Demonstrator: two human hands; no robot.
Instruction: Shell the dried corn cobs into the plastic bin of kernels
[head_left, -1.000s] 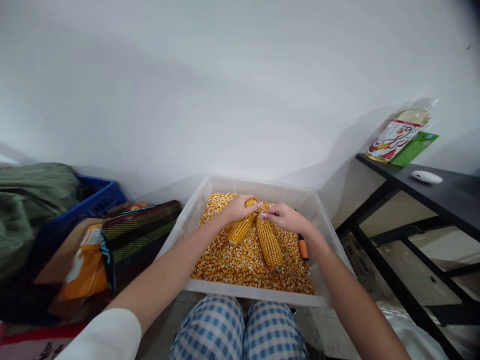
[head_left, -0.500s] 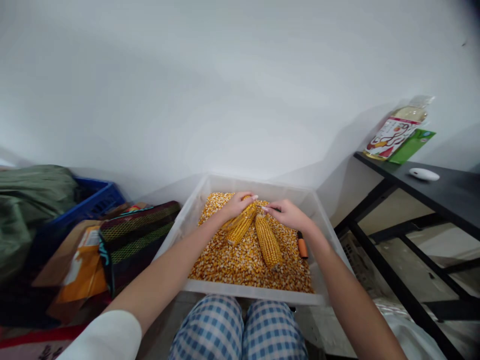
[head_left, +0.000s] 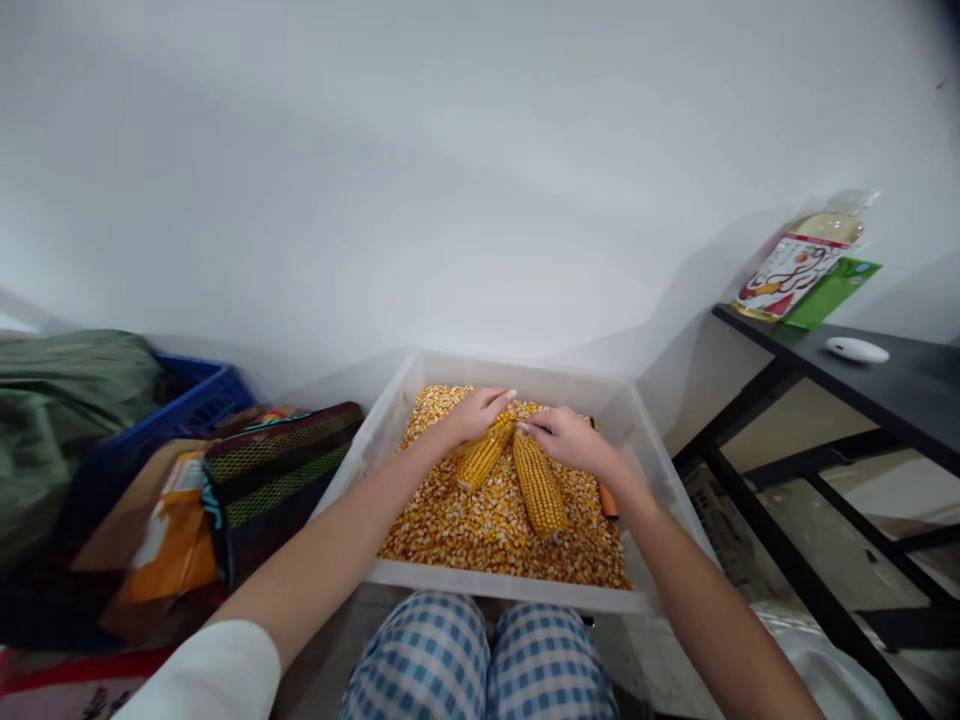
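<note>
My left hand (head_left: 484,412) is closed around the upper end of an ear of corn (head_left: 484,462), which slants down to the left. My right hand (head_left: 566,438) is closed on a slim dark tool (head_left: 543,430), its kind unclear, with the fingertips close to the left hand. A second ear of corn (head_left: 538,490) lies below the right fingers on loose corn kernels (head_left: 457,530). Both ears and the kernels are inside a translucent plastic bin (head_left: 510,580). An orange cylinder with a black end (head_left: 607,502) is partly hidden by my right forearm.
A black table (head_left: 810,350) at the right carries a bottle (head_left: 799,260), a green packet (head_left: 832,292) and a white oval object (head_left: 857,350). Left of the bin are a mesh bag (head_left: 281,480), a cardboard box (head_left: 112,520) and a blue crate (head_left: 202,395). A wall (head_left: 480,180) rises behind.
My right hand has shifted slightly down and left, its fingertips over the top of the second ear. The orange cylinder is now more covered by my forearm. The left hand keeps its hold.
</note>
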